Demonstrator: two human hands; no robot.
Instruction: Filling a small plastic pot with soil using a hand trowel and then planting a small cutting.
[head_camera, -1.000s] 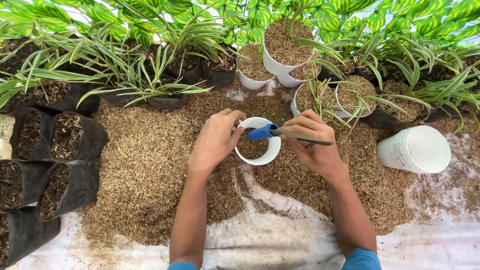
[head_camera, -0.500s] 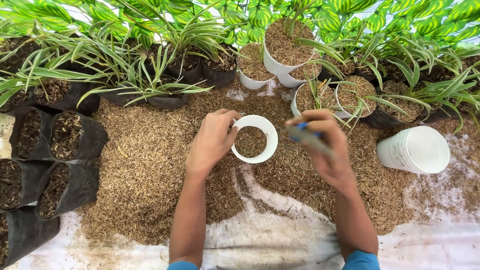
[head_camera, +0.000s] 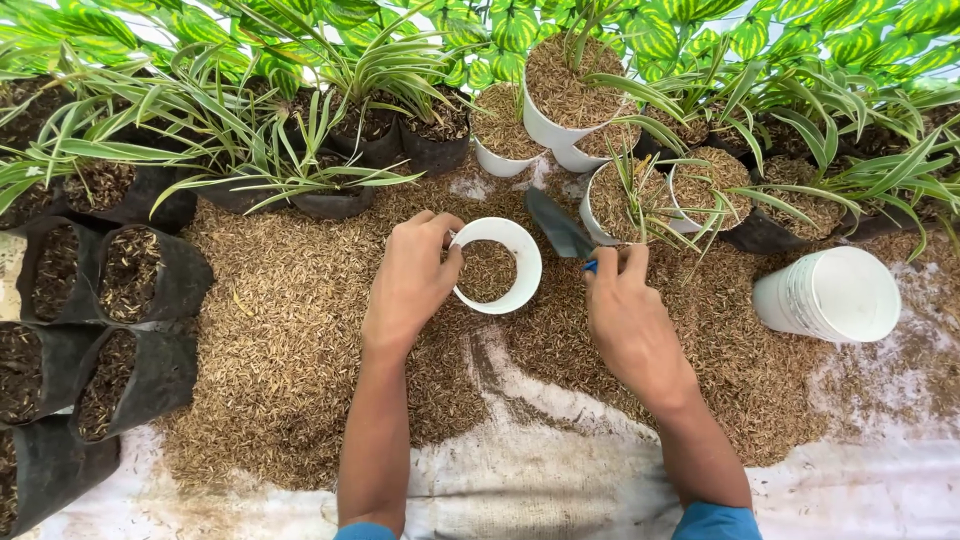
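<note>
Lying under both forearms: white sheet (head_camera: 560, 490), spread with husk mix (head_camera: 290, 330). Curling the left hand (head_camera: 408, 285) around the rim of a white pot (head_camera: 490, 265), part-filled with husks. Closing the right hand (head_camera: 628, 320) on a trowel (head_camera: 560, 228), blade pointing away, just right of the pot. Lying tipped farther right: white bucket (head_camera: 830, 295). Crowding beyond: potted plants (head_camera: 330, 150)

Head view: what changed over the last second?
The right hand swung the trowel off the white pot to the husk pile on its right, blade now pointing away from the person. The pot shifted slightly left and away with the left hand gripping its rim. The stack of white pots and the black grow bags stayed put.
</note>
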